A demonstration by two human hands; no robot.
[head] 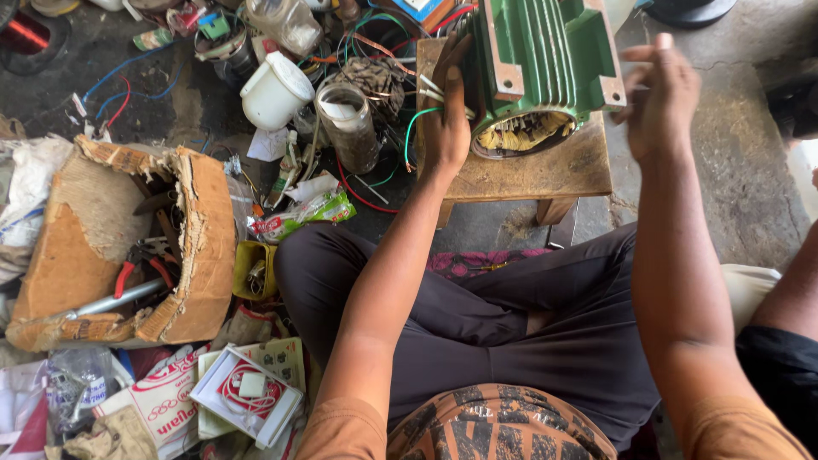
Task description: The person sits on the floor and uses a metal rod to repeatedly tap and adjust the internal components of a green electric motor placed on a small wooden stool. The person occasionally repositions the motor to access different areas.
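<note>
A green finned motor housing (538, 60) lies on a low wooden stool (545, 170), its open end with copper windings (524, 130) facing me. My left hand (446, 119) presses flat against the housing's left side, beside its loose wires. On the other side, my right hand (658, 98) hovers just off the housing, fingers apart and blurred, holding nothing.
A torn cardboard box (192, 255) with pliers and tools sits at left. A glass jar (348, 128), a white plastic tub (274, 92) and tangled wires lie behind it. Packets and small boxes (247, 396) litter the floor. Another person's arm (788, 298) shows at right.
</note>
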